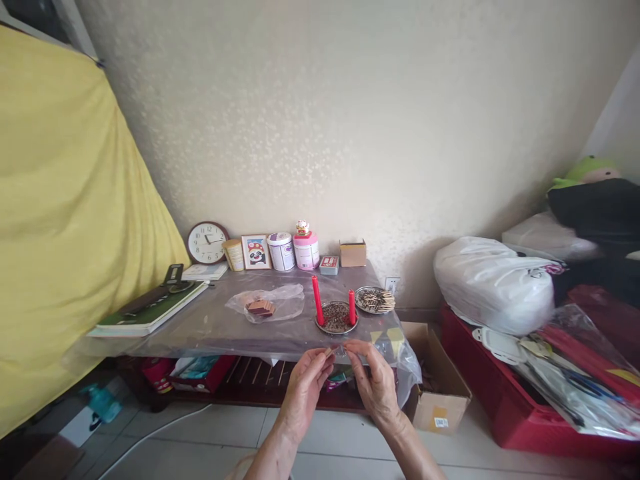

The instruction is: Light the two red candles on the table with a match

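Head view shows both hands raised together at the front edge of a low table [210, 327] covered in clear plastic. Left hand [304, 387] and right hand [376, 385] each pinch an end of a small thin stick [334, 349] between fingertips, just in front of a metal dish [336, 319] with two red candles [317, 300] standing in it. Another dish of sticks [375, 300] sits just beside it.

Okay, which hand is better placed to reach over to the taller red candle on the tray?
Probably the left hand. The taller red candle stands on the left side of the metal tray, nearly straight ahead of it. The right hand would have to cross past the shorter candle.
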Demonstrator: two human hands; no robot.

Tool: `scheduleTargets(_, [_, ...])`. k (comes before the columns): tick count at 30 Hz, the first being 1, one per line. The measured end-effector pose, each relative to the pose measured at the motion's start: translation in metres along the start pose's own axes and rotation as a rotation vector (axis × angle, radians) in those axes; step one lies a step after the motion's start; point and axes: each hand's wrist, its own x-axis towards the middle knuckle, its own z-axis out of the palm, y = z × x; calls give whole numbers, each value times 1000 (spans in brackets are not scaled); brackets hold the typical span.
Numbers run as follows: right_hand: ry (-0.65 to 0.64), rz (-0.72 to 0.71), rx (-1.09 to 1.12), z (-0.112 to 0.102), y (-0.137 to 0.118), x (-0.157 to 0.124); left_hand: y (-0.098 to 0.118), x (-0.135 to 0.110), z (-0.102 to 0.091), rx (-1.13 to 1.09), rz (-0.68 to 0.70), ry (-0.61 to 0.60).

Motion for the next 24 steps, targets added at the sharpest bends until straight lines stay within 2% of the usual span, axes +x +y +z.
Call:
scheduleTargets(4, [-6,-8,-53,1,6,1,0,0,2,-5,4,6])
scheduleTargets(7, [56,33,-52,-7,-4,6,0,1,1,5,1,18])
scheduleTargets(10, [92,8,-26,-15,-16,7,2,1,3,2,5,14])
scheduleTargets(12, [16,-23,-39,-13,-15,6,4,-1,7,-4,15,8])
scheduleTargets(14, [-122,-16,-110,-8,-5,4,7,-3,12,-7,24,-5])
scheduleTargets(16, [-66,59,-192,-4,10,3,9,-5,16,-4,32,-27])
scheduleTargets(19, [77,160,-196,-5,26,4,8,-6,15,7,19,-28])
scheduleTargets(24, [102,228,-116,-13,19,6,0,-2,8,21,-2,28])
